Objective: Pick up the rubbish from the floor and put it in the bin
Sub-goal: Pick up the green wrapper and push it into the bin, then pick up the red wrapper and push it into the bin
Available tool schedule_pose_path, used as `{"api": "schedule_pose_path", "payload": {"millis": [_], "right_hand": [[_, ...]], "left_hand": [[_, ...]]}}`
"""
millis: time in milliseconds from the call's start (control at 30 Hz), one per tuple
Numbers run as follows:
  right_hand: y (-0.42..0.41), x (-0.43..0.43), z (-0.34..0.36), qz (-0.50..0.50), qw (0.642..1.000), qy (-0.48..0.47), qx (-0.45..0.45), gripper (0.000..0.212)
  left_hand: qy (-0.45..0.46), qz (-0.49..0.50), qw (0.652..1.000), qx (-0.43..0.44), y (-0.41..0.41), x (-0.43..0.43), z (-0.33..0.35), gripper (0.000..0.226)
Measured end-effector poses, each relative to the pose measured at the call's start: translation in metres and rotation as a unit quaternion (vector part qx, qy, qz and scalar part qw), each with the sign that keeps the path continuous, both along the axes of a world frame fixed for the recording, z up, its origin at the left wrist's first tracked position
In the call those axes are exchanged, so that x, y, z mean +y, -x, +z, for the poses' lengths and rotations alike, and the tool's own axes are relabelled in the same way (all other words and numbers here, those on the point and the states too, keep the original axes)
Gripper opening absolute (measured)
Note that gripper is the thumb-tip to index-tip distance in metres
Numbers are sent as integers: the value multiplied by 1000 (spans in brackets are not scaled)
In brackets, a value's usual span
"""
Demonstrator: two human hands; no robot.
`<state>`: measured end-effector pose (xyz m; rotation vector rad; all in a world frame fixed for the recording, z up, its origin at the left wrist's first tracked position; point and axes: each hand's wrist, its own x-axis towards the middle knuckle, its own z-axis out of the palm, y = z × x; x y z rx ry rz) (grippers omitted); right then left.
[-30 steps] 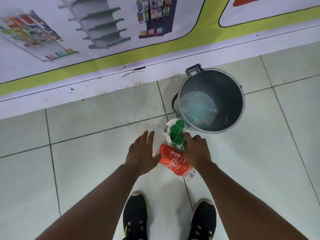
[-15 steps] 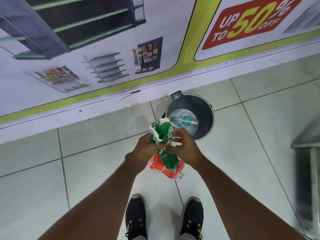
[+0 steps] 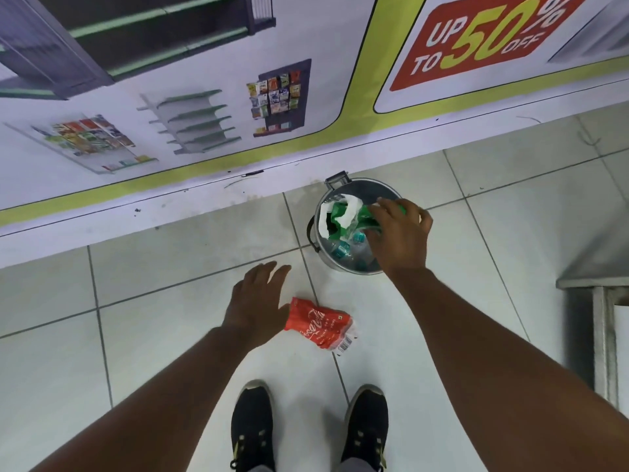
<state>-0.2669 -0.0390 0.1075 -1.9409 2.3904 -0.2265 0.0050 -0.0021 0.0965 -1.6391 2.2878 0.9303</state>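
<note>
A round metal bin [image 3: 343,265] stands on the tiled floor close to the wall, with plastic bottles lying inside. Over its opening my right hand [image 3: 400,235] grips a crumpled green and white wrapper [image 3: 342,216]. A crumpled red Coca-Cola label [image 3: 318,323] lies on the floor in front of my feet. Just left of it my left hand [image 3: 257,299] hovers with its fingers spread, holding nothing.
A printed wall banner [image 3: 238,80] runs along the back, right behind the bin. A metal table leg and frame [image 3: 602,321] stand at the right edge. My two black shoes [image 3: 253,424] are planted below the red label.
Both hands held the green wrapper over the red label. Now my right hand alone has carried it over the bin, and my left hand has let go and dropped beside the red label.
</note>
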Motion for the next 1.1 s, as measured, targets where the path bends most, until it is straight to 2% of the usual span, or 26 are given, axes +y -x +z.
{"api": "schedule_pose_path", "payload": {"millis": [67,167,233,333,400,500,567,700,767,833,900,1000,1100], "right_hand": [[4,-11,-11,4,997,-67,33,51],[3,-20,-30,-13,970,-236,47,94],[-2,-16,-38,-21,968,-248,27,102],[-20,11,-41,47,988,-147,-2,84],[-35,41,-47,116,988,-98,-21,76],[-56,93,-72,203,970,-107,-77,66],[-65,122,-96,224,959,-152,-78,63],[-79,150,-163,176,936,-306,-1,81],[-87,150,-193,151,926,-344,25,94],[-96,148,-220,135,923,-356,47,96],[-108,146,-243,106,920,-373,55,88],[-120,144,-269,61,924,-373,67,58],[-119,148,-270,63,933,-351,46,35]], "left_hand": [[4,-2,1000,-28,-8,1,-2,74],[1,9,999,-46,-16,2,-7,73],[7,12,998,-56,-21,0,-10,73],[10,7,997,-73,-23,-2,-15,73],[12,-1,996,-85,-22,-2,-20,73],[19,-16,995,-99,-18,2,-33,73],[23,-28,994,-103,-17,6,-46,74],[32,-83,988,-129,-21,16,-92,76],[37,-112,980,-159,-26,19,-115,77],[50,-117,972,-197,-32,22,-137,77],[50,-99,968,-225,-37,27,-156,75],[47,-77,968,-233,-43,36,-176,73],[33,-50,972,-226,-49,40,-174,73]]}}
